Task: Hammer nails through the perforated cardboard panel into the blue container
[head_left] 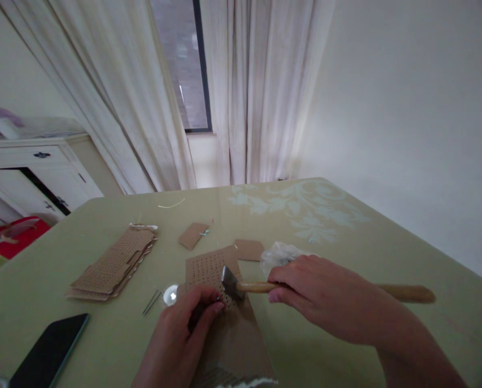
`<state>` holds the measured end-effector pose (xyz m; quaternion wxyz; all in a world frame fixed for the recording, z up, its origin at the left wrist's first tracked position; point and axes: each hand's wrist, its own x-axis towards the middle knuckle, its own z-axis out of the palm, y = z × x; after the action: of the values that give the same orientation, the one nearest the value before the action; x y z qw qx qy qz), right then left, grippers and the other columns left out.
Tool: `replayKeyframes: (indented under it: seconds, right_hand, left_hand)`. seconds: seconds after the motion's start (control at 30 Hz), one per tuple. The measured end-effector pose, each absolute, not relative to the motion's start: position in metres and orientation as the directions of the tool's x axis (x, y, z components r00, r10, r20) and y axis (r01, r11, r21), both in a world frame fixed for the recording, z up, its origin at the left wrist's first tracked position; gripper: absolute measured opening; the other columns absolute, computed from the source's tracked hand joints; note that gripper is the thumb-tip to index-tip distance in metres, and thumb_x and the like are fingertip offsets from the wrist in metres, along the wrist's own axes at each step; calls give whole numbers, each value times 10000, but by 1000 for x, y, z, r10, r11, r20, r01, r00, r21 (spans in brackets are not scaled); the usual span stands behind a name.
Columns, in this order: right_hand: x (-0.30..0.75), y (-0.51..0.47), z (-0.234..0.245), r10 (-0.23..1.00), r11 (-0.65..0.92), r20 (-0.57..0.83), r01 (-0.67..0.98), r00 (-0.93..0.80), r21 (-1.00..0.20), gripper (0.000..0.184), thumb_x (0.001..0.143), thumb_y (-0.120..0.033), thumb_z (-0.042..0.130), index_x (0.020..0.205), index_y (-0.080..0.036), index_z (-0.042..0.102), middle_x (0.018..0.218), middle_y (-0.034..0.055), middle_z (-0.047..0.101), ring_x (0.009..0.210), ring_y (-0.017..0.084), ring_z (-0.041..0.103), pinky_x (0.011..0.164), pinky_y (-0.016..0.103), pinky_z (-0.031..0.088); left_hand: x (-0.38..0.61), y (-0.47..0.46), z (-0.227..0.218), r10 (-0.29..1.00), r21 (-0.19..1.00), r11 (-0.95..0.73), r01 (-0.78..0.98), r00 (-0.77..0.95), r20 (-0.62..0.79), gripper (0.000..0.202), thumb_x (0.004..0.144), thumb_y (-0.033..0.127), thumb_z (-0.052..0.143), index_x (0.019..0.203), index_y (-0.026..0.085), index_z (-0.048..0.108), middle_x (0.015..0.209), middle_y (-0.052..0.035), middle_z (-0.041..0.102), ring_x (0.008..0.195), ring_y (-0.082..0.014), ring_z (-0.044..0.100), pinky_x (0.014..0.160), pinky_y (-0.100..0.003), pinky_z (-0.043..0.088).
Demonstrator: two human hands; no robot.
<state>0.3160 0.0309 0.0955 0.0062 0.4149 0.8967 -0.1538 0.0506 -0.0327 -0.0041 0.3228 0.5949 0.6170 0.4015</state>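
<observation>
My right hand (309, 293) is wrapped round the wooden handle of a hammer (257, 286), close behind its metal head. The head is over a piece of brown cardboard (208, 264) punched with rows of small holes. On the left part of that cardboard, my left hand (192, 318) pinches something small and dark between thumb and forefinger, beside the hammer head; it may be a nail, but it is too small to be sure. The cardboard's near edge looks torn.
A stack of perforated cardboard pieces (114, 264) lies left, near two thin metal rods (151, 303), a small shiny round object (170, 295) and a phone (49, 350). Beyond are two cardboard scraps, one here (193, 235), and a clear plastic bag (281, 253).
</observation>
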Motion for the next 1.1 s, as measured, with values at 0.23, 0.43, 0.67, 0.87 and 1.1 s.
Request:
replayKeyframes:
  seconds: [0.23,0.43,0.67,0.87,1.1]
  right_hand:
    - [317,32,92,749,607,-132,752,-650,-258,266,1147,-387,604,1027,-227,780,969,54,800,924,289,754,796,384,480]
    - [316,30,95,757,596,-126,757,-641,-267,248,1135,-357,629,996,-217,778,952,56,802,910,281,752,797,376,466]
    - [315,27,118,776,552,8,673,-631,-492,332,1177,-382,544,955,-234,741,904,11,771,870,216,694,756,317,424]
    - [315,23,111,709,601,-46,637,-704,-483,285,1151,-377,605,935,-227,714,910,-2,764,856,205,693,768,313,423]
    - [312,19,115,746,586,12,648,-666,-486,290,1168,-361,565,979,-237,746,921,4,781,860,205,699,763,313,424]
  left_hand:
    - [52,-34,-8,988,880,-43,473,-110,107,236,968,517,689,946,319,815,892,35,810,813,-214,717,774,-265,551]
    - [51,-35,-13,984,862,-72,502,-106,143,254,985,525,686,955,312,821,888,22,816,810,-214,727,761,-264,564]
    - [50,-36,-19,967,835,-141,532,-108,232,211,983,486,713,952,322,844,916,18,839,823,-214,752,786,-265,589]
    - [48,-37,-20,962,799,-167,578,-81,260,186,986,412,701,901,315,835,860,28,822,771,-202,729,744,-252,567]
    - [48,-37,-21,962,803,-190,564,-54,266,191,1004,419,701,923,310,835,908,14,828,816,-210,744,779,-262,570]
